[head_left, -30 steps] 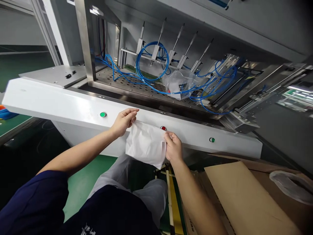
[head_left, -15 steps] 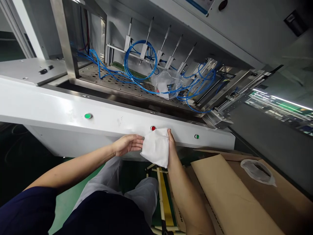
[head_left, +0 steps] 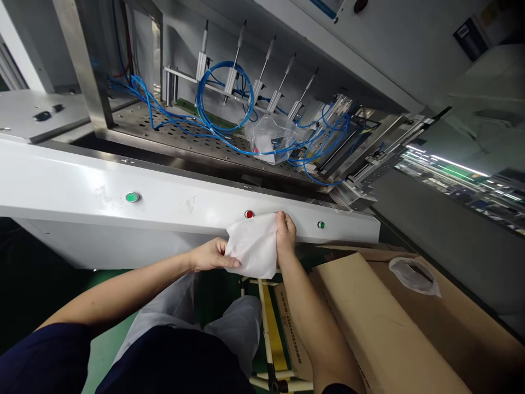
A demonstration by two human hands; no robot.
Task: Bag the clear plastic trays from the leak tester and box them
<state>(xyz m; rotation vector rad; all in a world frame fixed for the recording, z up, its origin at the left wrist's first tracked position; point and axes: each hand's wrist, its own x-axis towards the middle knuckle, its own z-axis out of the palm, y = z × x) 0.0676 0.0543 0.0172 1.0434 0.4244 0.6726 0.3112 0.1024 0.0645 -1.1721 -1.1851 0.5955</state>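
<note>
A folded white cloth (head_left: pixel 253 247) is stretched between my two hands, in front of the machine's white front panel (head_left: pixel 180 202). My left hand (head_left: pixel 214 255) pinches its left edge, thumb on top and the other fingers behind. At the upper right corner, my right hand (head_left: pixel 286 232) is closed on the cloth, with fingers curled over the edge. Just above the cloth sits a red button (head_left: pixel 249 214) on the panel. What lies under or inside the cloth is hidden.
Green buttons (head_left: pixel 132 197) flank the red one. Behind the panel, blue tubing (head_left: pixel 225 131) and a clear plastic bag (head_left: pixel 273 139) lie on a perforated metal plate (head_left: pixel 135 120). An open cardboard box (head_left: pixel 381 312) holding a plastic-wrapped piece (head_left: pixel 414 276) stands at right.
My left hand, earlier open beside the cloth, now pinches its left edge. The cloth is spread flatter between both hands. The camera view has shifted slightly.
</note>
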